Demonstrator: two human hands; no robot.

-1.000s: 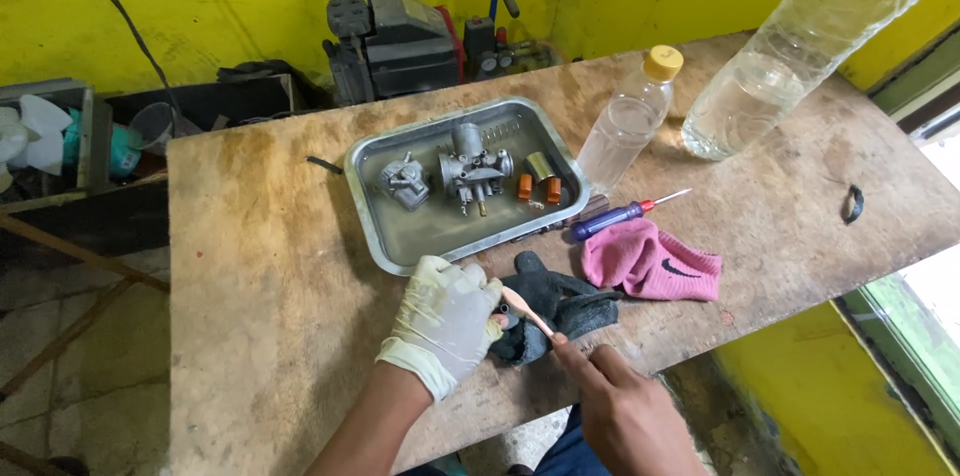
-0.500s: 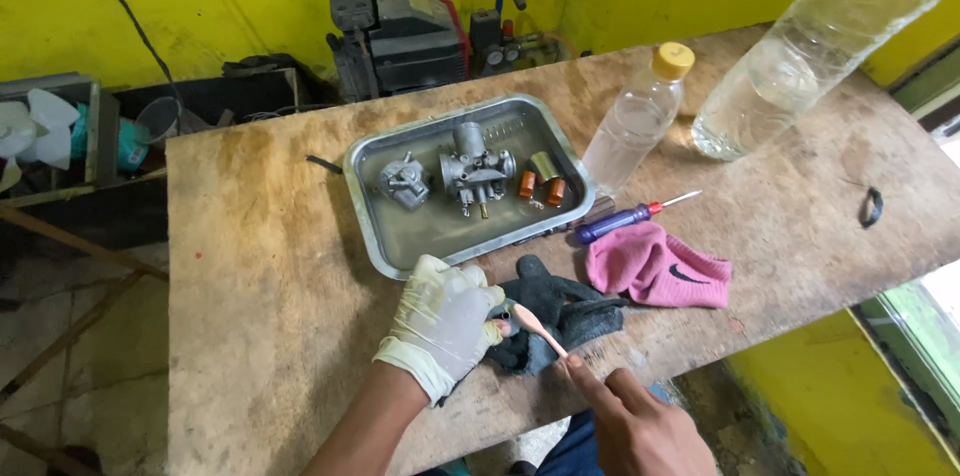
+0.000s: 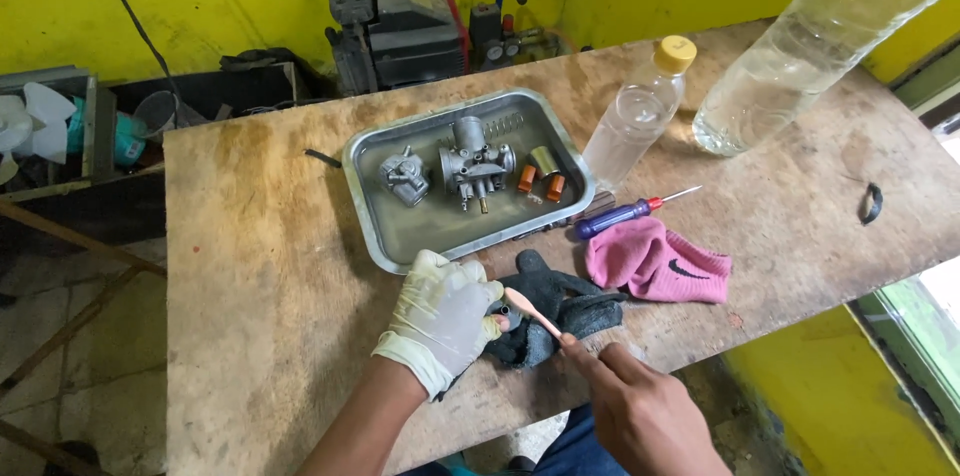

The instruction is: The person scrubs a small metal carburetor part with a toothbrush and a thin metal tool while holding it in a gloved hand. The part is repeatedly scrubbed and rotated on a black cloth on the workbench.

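My left hand, in a white glove, grips a small metal part and rests on a black glove lying near the table's front edge. My bare right hand holds a thin pink brush whose tip touches that part. Just behind them stands a metal tray holding a carburettor body, a smaller metal piece, a spring and some orange and brass bits.
A pink cloth and a blue-handled screwdriver lie right of the black glove. A small yellow-capped bottle and a large clear bottle stand behind. A machine sits past the table's far edge.
The view has shifted slightly. Both hands stay at the black glove, with the brush still working at the small part in the left hand.
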